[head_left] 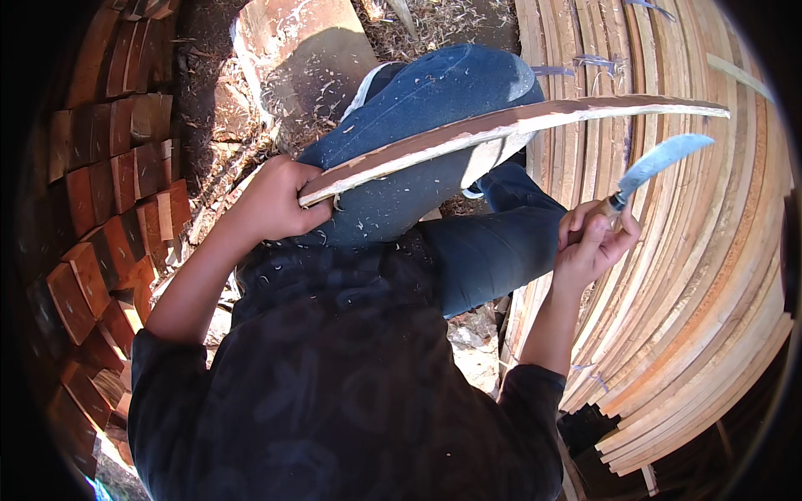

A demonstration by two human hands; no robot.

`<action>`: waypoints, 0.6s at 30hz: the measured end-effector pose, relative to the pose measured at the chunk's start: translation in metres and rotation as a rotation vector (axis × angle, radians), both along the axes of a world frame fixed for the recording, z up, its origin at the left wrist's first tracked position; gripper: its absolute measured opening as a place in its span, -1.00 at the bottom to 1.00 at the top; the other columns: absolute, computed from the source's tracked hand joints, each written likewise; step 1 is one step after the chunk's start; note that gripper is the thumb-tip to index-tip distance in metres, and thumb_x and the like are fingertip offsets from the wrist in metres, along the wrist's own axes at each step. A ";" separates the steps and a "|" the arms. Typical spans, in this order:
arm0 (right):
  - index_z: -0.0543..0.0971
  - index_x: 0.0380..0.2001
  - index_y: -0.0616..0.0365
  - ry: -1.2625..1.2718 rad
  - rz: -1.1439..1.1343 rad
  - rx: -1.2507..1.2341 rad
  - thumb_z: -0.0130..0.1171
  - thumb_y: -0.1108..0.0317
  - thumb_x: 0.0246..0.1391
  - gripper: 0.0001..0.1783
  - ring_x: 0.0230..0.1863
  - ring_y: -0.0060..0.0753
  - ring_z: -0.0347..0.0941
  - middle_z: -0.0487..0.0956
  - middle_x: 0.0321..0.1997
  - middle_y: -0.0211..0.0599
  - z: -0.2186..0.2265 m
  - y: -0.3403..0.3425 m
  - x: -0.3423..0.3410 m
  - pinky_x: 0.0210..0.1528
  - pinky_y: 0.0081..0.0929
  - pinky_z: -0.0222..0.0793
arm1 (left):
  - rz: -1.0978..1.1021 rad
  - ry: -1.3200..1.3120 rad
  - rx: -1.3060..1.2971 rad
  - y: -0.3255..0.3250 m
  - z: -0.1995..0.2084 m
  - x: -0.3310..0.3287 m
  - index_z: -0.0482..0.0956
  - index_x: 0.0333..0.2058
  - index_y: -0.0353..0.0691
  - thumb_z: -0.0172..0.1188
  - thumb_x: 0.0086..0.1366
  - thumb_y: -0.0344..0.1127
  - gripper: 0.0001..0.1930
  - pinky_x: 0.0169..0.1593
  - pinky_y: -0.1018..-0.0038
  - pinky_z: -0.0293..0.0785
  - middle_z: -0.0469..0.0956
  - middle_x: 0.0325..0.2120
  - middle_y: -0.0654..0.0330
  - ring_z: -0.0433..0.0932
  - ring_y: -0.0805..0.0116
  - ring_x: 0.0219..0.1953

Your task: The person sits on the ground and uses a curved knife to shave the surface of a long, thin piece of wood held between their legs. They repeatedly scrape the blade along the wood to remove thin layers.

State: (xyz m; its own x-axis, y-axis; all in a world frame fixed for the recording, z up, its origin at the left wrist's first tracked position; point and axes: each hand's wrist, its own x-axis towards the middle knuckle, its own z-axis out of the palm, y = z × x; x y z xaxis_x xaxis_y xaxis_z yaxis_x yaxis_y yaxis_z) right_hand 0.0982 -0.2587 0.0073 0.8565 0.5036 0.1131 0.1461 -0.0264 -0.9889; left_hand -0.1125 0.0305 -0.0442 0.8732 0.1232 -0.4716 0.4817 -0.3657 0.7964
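A long wooden strip (468, 134) lies across my raised thigh, dark brown on its upper face and pale, roughly cut along its near edge. My left hand (280, 200) is closed round its left end, close to my lap. From there the strip reaches to the upper right, its far end over the stacked slats. My right hand (597, 242) holds a knife (660, 167) by its short handle, with the curved, bright blade pointing up and right. The blade is apart from the strip, below its right end. Fingers cover most of the handle.
Long pale wooden slats (693, 275) are stacked along the right side, with bits of purple tie (595, 62) on them. Reddish-brown wood blocks (88, 275) are piled at the left. Wood shavings (443, 29) litter the ground beyond my knee, beside a flat board (309, 67).
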 end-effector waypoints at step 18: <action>0.26 0.06 0.16 0.006 0.268 -0.314 0.08 0.53 0.15 -0.58 -0.59 -0.73 0.20 0.38 -0.54 -0.43 -0.013 -0.008 -0.009 -0.50 -0.69 0.21 | -0.023 -0.017 -0.007 0.001 -0.005 0.003 0.53 -0.63 -0.33 0.19 -0.14 -0.30 -0.82 -0.49 0.30 0.41 0.43 -0.75 -0.03 0.50 0.01 -0.64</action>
State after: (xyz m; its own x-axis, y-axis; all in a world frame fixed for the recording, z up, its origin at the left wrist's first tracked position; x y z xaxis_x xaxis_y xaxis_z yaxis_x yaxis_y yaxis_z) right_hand 0.0893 -0.2664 -0.0057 0.6905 0.7182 -0.0862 0.1829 -0.2887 -0.9398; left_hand -0.1099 0.0316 -0.0492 0.8836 0.0998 -0.4575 0.4597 -0.3705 0.8071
